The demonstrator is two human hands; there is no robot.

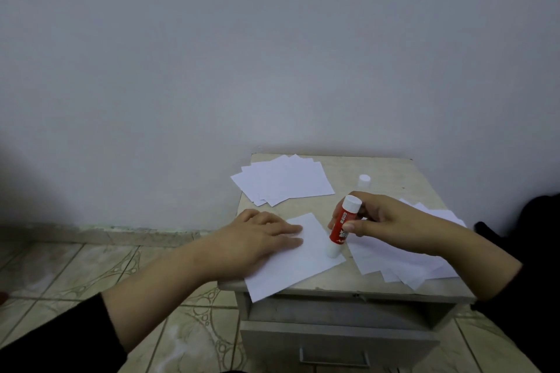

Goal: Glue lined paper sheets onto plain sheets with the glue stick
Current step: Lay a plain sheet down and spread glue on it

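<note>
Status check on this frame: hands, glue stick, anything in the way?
Left hand flat on sheet. Right hand grips glue stick, tip down on it. Cap off, behind. Nothing blocking.

A red-and-white glue stick [341, 227] stood nearly upright, tip down on a white sheet [298, 257] at the nightstand's [388, 172] front edge. Its white cap [363, 182] stood behind. Paper stacks lay fanned at the back-left [285, 180] and right [403, 260].

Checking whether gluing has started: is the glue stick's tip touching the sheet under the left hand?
Touching. In the head view the glue stick, held by the right hand, stands with its lower end on the sheet; no gap shows.
</note>
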